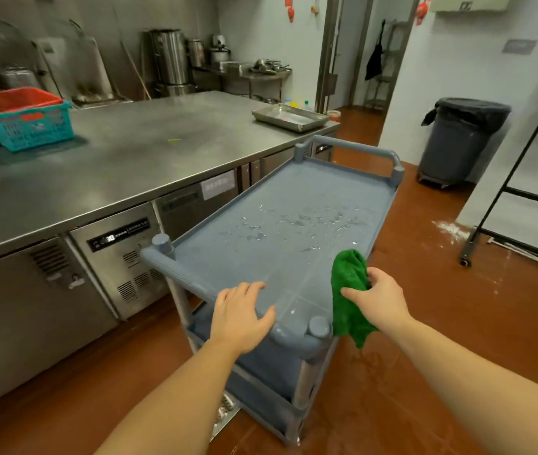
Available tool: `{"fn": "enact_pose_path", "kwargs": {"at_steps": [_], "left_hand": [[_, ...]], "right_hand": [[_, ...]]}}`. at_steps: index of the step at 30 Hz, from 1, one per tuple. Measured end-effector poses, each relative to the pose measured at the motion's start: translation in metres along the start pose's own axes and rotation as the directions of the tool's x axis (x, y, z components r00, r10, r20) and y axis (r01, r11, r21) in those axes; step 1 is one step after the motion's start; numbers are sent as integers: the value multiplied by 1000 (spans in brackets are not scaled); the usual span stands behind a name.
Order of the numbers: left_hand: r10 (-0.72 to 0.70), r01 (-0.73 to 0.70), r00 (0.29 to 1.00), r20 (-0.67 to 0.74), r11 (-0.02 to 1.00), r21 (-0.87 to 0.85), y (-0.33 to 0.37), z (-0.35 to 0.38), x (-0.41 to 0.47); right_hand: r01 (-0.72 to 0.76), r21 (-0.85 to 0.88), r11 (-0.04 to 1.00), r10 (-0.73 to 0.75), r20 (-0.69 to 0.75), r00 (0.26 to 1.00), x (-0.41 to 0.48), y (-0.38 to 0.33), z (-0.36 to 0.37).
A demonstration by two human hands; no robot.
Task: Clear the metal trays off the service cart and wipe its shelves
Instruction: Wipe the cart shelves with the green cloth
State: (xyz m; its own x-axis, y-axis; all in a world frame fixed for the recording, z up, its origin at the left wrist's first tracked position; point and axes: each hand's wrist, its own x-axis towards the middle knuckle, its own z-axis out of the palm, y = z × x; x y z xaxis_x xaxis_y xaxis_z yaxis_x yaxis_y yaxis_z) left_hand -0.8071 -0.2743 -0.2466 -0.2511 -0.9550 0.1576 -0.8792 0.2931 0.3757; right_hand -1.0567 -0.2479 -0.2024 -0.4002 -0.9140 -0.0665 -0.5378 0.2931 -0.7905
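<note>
Steadies the plastic cart [182,274] with left grip [243,315] spread flat on its near rim, clamps right grip [377,298] round the soft, limp, perhaps damp cloth [348,284].

Resting the left hand [241,318] palm down on the near rim of the grey service cart [310,185]. Gripping a bunched green cloth [348,290] in the right hand [377,298] over the top shelf's near right edge. Showing water drops [293,221] mid-shelf. Left of the cart, on the steel desk [149,142]: a metal tray [290,117] at the far right corner, a teal basket [31,129] far left.
</note>
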Motion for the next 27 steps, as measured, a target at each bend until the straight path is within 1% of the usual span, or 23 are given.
{"fn": "enact_pose_path", "kwargs": {"at_steps": [3, 6, 8, 10, 11, 14, 17, 19, 22, 24, 27], "left_hand": [[-38, 37, 999, -26, 999, -40, -27, -12, -8], [-174, 167, 984, -47, 978, -125, -25, -21, -11], [-246, 240, 969, -37, 963, -122, -14, -22, -10], [-245, 241, 969, -23, 964, -111, -5, -19, -7], [-238, 235, 971, -8, 963, -131, -2, -18, -4], [-213, 221, 975, 58, 955, -199, 10, -14, 8], [-177, 204, 974, 140, 956, -211, 26, -4, 22], [-191, 227, 967, 167, 946, -231, 34, 7, 35], [-256, 298, 950, 180, 917, -266, 48, 25, 59], [-303, 348, 935, 185, 881, -321, 69, 40, 77], [-401, 437, 898, 183, 759, -483, 104, 56, 104]], "right_hand": [[0, -54, 999, 2, 34, 999, -2, -10, 16], [-25, -102, 994, 31, 55, 998, -1, -14, 32], [-35, -147, 989, 46, 70, 996, 1, -18, 42], [-42, -164, 986, 57, 91, 994, 3, -22, 51], [-36, -170, 985, 54, 102, 993, 4, -25, 54], [-15, -197, 980, 42, 136, 990, 14, -27, 58], [6, -215, 977, 31, 169, 985, 33, -24, 55], [22, -210, 977, 19, 193, 981, 49, -21, 50], [38, -177, 984, 3, 226, 974, 80, -9, 37], [37, -164, 986, 5, 247, 969, 104, 4, 21], [24, -104, 994, 6, 279, 960, 137, 17, -4]]}}
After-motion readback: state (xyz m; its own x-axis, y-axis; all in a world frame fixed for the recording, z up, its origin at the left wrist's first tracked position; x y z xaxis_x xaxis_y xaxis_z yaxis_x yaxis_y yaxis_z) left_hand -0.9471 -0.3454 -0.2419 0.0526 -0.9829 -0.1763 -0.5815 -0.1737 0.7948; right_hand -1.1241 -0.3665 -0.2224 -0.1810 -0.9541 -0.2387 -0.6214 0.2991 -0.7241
